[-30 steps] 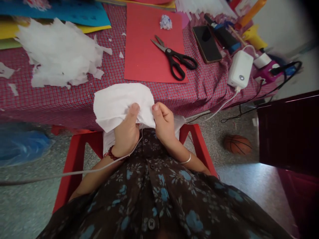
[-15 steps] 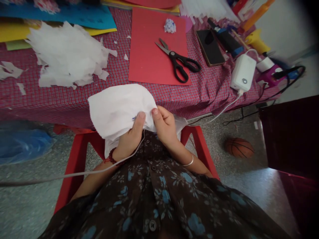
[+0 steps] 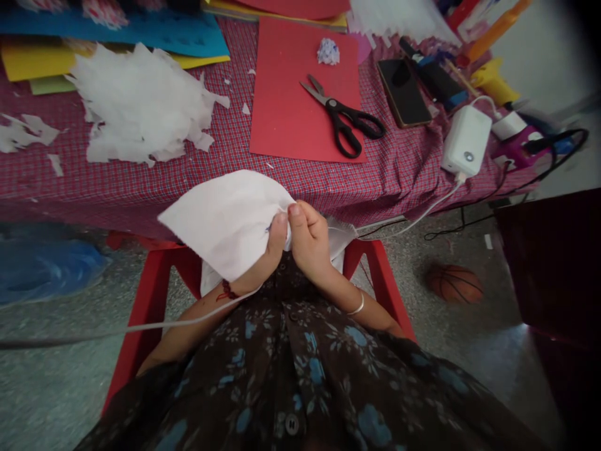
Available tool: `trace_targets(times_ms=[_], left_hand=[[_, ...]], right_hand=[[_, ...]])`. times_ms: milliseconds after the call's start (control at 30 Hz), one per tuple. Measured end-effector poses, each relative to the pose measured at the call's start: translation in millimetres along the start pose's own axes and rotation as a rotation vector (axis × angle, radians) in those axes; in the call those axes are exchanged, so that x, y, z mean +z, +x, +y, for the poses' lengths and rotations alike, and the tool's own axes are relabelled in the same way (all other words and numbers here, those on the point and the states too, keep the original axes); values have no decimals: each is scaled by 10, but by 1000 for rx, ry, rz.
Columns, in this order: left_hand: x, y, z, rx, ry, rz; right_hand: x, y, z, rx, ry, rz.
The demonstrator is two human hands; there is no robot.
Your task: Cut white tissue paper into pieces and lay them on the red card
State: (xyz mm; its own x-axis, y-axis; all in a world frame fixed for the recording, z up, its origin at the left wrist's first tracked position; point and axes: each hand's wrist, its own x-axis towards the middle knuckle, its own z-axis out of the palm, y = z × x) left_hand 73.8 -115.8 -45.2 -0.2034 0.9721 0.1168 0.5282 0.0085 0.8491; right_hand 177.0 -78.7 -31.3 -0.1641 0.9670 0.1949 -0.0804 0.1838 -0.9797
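A folded sheet of white tissue paper (image 3: 220, 222) hangs in front of my chest, just below the table's near edge. My left hand (image 3: 265, 260) grips it from underneath, thumb pressed on its right edge. My right hand (image 3: 310, 241) is closed in a pinch on the same edge, thumb tip touching my left thumb. A small blue mark shows on the paper beside my thumbs. Most of my left fingers are hidden behind the sheet.
The checked red tablecloth (image 3: 141, 181) carries a heap of torn white paper (image 3: 141, 103), a red card sheet (image 3: 303, 88) with black scissors (image 3: 345, 119), a phone (image 3: 404, 93), and a white charger (image 3: 464, 141) with cables. A red stool (image 3: 145, 300) and a basketball (image 3: 453, 283) are below.
My two thumbs have come together on the paper's right edge, and the sheet has folded over to the left. The view has tipped down slightly.
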Motion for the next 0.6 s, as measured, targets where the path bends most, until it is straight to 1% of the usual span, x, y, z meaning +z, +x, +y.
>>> trace_targets(times_ms=[67, 100, 167, 200, 300, 367, 500, 567, 600], left_hand=[[13, -9, 37, 43, 15, 43], [22, -6, 47, 39, 6, 76], [47, 8, 60, -2, -38, 150], [62, 13, 65, -31, -74, 166], [114, 1, 91, -133, -182, 126], [135, -18, 115, -173, -211, 96], [96, 25, 162, -172, -252, 144], [45, 95, 193, -262, -277, 157], [19, 131, 207, -348, -270, 152]], right_hand=[[16, -3, 2, -23, -51, 6], [23, -6, 5, -30, -76, 4], [31, -10, 12, -35, -122, 1], [30, -8, 14, -38, -141, 7], [19, 17, 6, -47, -167, 58], [14, 32, -12, -48, -161, 88], [34, 18, -42, -57, -160, 58], [41, 11, -32, -50, -129, 43], [39, 13, -19, -37, -94, 46]])
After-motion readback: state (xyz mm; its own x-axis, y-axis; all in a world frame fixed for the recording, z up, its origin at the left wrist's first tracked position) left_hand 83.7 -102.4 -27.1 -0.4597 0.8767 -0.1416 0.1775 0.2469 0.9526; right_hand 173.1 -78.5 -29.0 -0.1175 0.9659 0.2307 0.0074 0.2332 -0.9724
